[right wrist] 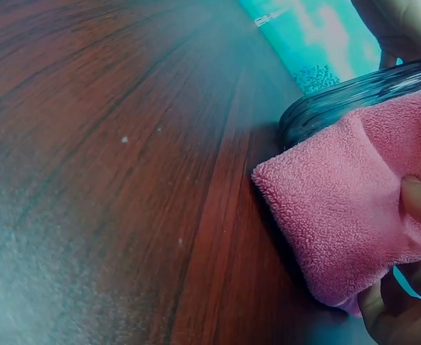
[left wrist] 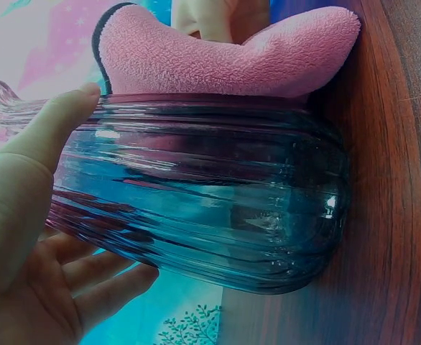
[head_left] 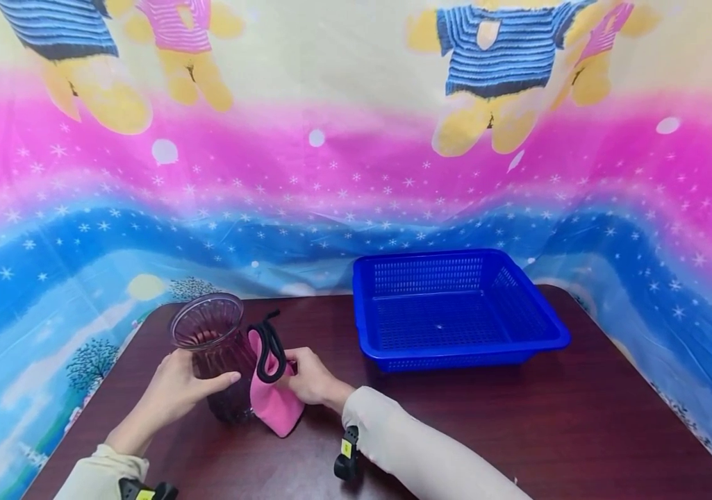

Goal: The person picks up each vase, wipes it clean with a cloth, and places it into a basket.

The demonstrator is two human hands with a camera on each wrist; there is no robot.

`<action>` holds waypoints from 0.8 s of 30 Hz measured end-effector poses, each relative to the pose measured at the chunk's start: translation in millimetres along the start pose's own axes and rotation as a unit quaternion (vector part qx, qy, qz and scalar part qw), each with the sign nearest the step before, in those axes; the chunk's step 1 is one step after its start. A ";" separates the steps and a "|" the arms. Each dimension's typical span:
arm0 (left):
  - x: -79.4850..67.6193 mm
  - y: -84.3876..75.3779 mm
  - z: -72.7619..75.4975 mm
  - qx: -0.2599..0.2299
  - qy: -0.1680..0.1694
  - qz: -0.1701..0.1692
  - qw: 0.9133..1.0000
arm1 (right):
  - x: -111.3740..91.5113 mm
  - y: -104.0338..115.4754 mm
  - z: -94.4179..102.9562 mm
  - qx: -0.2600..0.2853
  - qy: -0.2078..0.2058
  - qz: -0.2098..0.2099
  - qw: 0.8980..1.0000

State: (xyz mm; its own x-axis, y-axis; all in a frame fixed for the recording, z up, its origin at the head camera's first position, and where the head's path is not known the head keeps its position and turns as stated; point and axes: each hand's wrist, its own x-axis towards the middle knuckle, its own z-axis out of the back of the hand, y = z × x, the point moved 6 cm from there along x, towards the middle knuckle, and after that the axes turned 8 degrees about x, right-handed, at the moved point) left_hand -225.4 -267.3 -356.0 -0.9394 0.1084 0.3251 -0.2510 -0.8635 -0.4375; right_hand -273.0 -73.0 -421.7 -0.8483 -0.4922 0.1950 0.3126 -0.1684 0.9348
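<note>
A ribbed, purple-tinted glass vase [head_left: 226, 397] with a flared rim stands upright on the left of the table. My left hand [head_left: 176, 390] grips it below the rim, thumb across the near side and the other fingers round the far side. Against the vase's right side lies a fluffy pink cloth [head_left: 276, 411] with black edging and a black cord loop [head_left: 263, 361]. My right hand [head_left: 313, 378] pinches this cloth between thumb and fingers. In the right wrist view the cloth [right wrist: 332, 208] hangs in folds, one corner low by the table, covering part of the vase.
A blue plastic basket [head_left: 456, 355] with perforated walls sits at the back right of the dark wooden table [head_left: 518, 430]. A printed curtain [head_left: 330, 187] with bears and snowflakes surrounds the table's back and sides.
</note>
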 end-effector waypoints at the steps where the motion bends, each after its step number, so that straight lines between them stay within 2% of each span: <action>1: 0.2 0.1 -0.1 0.000 0.000 0.000 1.000 | -0.1 -0.8 0.1 0.000 -0.001 0.000 1.000; 12: 0.5 1.6 -0.9 -0.002 -0.004 -0.003 1.000 | -2.1 -9.4 -1.2 -0.014 -0.005 -0.007 1.000; 24: 1.0 2.5 -1.5 -0.002 -0.004 -0.002 1.000 | -3.4 -9.2 -0.8 -0.015 -0.010 -0.003 1.000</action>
State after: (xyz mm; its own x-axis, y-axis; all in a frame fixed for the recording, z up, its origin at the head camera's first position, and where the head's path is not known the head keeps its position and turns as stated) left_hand -227.3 -268.7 -358.0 -0.9363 0.1077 0.3343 -0.2560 -0.8608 -0.4398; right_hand -272.7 -70.5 -431.3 -0.8584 -0.4745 0.1947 0.3195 -0.1978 0.9267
